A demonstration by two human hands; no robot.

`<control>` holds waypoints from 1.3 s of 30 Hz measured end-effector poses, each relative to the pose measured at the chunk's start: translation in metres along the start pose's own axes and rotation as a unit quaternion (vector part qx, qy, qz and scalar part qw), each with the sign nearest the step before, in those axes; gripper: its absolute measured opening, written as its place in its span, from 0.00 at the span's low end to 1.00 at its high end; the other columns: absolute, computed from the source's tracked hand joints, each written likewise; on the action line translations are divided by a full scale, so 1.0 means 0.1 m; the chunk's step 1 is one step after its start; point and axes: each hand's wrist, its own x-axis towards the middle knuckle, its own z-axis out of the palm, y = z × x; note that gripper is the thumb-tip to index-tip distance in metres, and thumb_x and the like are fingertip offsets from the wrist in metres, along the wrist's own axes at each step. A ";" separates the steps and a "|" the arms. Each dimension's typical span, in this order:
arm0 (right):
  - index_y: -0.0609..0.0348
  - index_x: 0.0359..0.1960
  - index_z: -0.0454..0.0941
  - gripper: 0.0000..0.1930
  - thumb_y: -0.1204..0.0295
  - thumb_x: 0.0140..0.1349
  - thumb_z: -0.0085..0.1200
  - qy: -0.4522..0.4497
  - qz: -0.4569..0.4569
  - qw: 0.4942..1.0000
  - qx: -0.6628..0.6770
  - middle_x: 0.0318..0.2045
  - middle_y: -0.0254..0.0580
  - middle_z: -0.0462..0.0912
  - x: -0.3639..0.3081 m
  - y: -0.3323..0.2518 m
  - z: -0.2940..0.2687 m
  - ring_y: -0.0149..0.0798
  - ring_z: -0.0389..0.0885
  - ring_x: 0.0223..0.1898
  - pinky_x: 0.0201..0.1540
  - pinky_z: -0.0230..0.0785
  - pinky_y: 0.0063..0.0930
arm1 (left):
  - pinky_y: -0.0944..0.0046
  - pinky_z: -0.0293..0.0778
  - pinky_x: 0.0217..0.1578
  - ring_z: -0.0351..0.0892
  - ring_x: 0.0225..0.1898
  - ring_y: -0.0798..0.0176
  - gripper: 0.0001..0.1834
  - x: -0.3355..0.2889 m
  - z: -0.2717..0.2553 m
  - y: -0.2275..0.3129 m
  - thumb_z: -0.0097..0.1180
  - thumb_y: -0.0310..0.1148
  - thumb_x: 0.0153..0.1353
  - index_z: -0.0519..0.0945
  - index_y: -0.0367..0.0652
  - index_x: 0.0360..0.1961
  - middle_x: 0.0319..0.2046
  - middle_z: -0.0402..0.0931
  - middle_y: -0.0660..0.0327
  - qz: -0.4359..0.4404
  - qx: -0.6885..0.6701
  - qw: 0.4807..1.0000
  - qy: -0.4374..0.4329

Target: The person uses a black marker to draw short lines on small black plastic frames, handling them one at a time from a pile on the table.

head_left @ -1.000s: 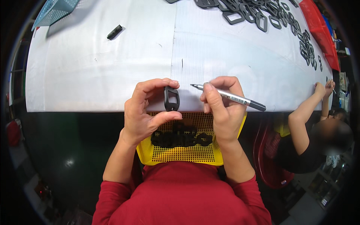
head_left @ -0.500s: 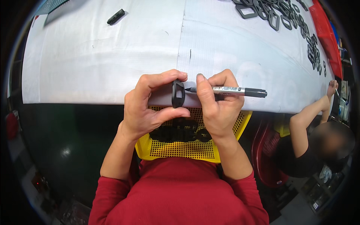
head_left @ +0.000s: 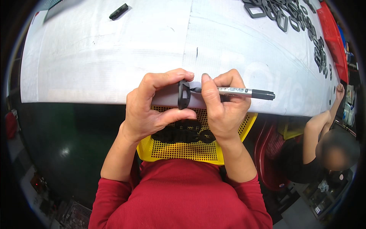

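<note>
Near the front edge of the white-covered table (head_left: 95, 72), my left hand (head_left: 142, 105) pinches a small black plastic frame (head_left: 180, 93) upright between thumb and forefinger. An opening shows through the frame's middle. My right hand (head_left: 225, 110) is closed around a silver marker pen (head_left: 234, 91) with a black end. Its dark tip points left and is at the frame's right side; whether it touches cannot be told. Below my hands, a yellow perforated basket (head_left: 183, 153) holds several black parts (head_left: 177, 135), partly hidden by my hands.
A black piece (head_left: 118, 12) lies at the table's far left, near a blue-grey basket (head_left: 53, 9). Many black frames (head_left: 282, 21) spread along the far right beside a red basket (head_left: 332, 36). At right, a co-worker's hand (head_left: 339, 91) reaches the table edge, near a dark red chair (head_left: 263, 160).
The black frame has turned slightly in my left hand, and the pen stays close against it. The whole view has shifted slightly. The co-worker's arm at right has moved.
</note>
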 end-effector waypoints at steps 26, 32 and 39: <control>0.58 0.38 0.68 0.11 0.79 0.55 0.56 0.013 0.197 0.950 0.243 0.27 0.40 0.78 -0.05 -0.28 -0.25 0.25 0.77 0.29 0.23 0.69 0.14 | 0.63 0.67 0.54 0.71 0.51 0.58 0.37 0.19 0.14 0.28 0.66 0.20 0.40 0.65 0.38 0.55 0.50 0.70 0.53 0.003 -0.064 0.998 0.003; 0.61 0.37 0.72 0.08 0.73 0.58 0.54 -0.031 0.286 0.911 0.294 0.26 0.39 0.78 -0.06 -0.26 -0.14 0.26 0.76 0.27 0.26 0.66 0.13 | 0.60 0.65 0.56 0.70 0.53 0.59 0.37 0.17 0.10 0.31 0.66 0.19 0.41 0.64 0.35 0.55 0.50 0.70 0.52 -0.040 -0.208 0.977 -0.021; 0.62 0.30 0.74 0.07 0.72 0.57 0.56 0.036 0.149 0.980 0.126 0.19 0.29 0.74 -0.03 -0.14 -0.22 0.15 0.65 0.18 0.19 0.55 0.09 | 0.65 0.72 0.48 0.75 0.48 0.62 0.32 0.06 -0.01 0.17 0.67 0.23 0.40 0.70 0.40 0.51 0.44 0.75 0.58 -0.076 0.008 0.996 -0.042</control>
